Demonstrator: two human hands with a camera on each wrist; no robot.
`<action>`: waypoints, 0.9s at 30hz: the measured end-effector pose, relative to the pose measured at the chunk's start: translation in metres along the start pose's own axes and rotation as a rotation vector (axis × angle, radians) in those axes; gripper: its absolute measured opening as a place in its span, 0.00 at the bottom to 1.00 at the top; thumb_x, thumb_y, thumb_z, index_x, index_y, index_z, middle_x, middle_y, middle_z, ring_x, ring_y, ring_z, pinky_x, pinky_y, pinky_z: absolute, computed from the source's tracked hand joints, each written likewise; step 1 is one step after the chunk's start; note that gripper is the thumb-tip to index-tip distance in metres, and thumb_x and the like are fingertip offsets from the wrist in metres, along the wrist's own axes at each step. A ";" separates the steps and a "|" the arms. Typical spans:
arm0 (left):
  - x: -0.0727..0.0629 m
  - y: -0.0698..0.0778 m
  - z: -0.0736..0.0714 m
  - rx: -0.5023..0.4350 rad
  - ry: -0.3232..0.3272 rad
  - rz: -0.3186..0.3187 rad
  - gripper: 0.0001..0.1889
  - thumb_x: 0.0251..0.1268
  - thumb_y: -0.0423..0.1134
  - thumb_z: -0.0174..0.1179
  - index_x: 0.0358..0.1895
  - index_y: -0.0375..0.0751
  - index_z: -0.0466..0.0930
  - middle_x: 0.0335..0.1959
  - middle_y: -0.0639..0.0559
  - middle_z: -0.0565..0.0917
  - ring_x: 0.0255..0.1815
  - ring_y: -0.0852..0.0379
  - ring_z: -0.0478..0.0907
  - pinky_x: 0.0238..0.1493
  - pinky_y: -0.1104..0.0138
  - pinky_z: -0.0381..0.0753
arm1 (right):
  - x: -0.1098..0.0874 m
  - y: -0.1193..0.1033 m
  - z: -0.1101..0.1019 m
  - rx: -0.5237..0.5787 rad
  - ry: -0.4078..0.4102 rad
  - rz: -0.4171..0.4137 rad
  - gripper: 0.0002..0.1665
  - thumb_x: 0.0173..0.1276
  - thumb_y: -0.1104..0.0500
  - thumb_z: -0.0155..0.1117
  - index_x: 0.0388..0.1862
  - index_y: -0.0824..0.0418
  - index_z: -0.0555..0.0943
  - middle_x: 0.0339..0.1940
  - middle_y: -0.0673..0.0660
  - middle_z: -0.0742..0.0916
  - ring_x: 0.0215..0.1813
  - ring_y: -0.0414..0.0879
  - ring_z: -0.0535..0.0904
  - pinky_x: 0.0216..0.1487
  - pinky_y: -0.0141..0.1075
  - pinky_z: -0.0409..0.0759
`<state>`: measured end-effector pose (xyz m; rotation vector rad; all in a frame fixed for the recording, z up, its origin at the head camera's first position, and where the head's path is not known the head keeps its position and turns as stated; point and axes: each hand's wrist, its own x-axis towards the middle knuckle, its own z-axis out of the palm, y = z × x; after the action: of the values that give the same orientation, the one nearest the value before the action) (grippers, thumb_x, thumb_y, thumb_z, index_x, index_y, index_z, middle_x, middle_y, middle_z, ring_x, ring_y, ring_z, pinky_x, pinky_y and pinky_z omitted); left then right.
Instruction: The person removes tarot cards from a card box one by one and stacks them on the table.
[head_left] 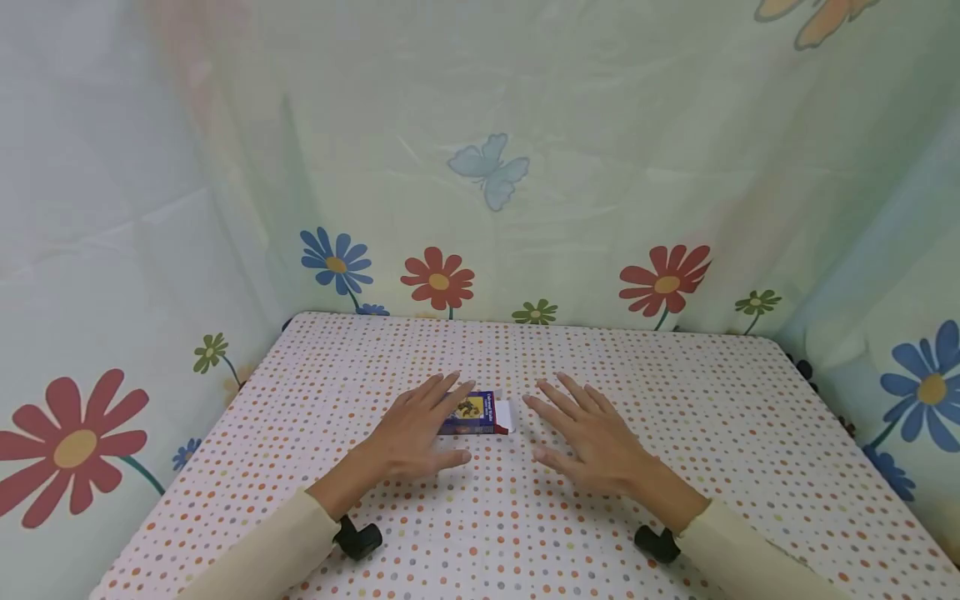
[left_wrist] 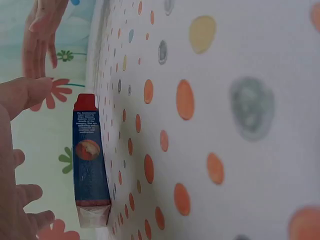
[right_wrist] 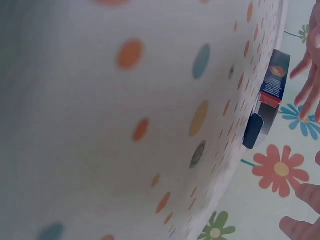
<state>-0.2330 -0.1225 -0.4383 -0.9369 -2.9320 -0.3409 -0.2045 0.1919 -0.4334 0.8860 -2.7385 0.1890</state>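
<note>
A small dark blue card box (head_left: pixel 474 408) with a yellow picture and a red edge lies flat on the dotted table. Its right end is open, with a white flap (head_left: pixel 503 414) sticking out; the right wrist view shows the opened end and a dark flap (right_wrist: pixel 253 131). My left hand (head_left: pixel 412 429) hovers over the box's left part, fingers spread, and hides some of it. To the right of the box, my right hand (head_left: pixel 592 437) is held palm down with fingers spread, apart from it. Neither hand grips anything. What the box contains is hidden.
A white cloth with coloured dots covers the table (head_left: pixel 480 517). Behind and at both sides hangs a pale curtain (head_left: pixel 570 192) printed with flowers and butterflies. Dark objects (head_left: pixel 805 367) show past the table's right edge. Each wrist wears a black camera mount (head_left: pixel 358 540).
</note>
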 end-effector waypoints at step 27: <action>0.039 -0.004 0.013 -0.072 -0.012 -0.114 0.59 0.48 0.71 0.69 0.82 0.56 0.51 0.76 0.48 0.65 0.76 0.45 0.61 0.71 0.40 0.62 | 0.043 0.012 0.012 0.426 -0.189 0.186 0.41 0.73 0.38 0.61 0.79 0.51 0.65 0.76 0.57 0.73 0.75 0.61 0.65 0.66 0.66 0.67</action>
<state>-0.2672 -0.1002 -0.4477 -0.7837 -3.0101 -0.4499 -0.2475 0.1748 -0.4334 0.7764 -3.0137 0.7855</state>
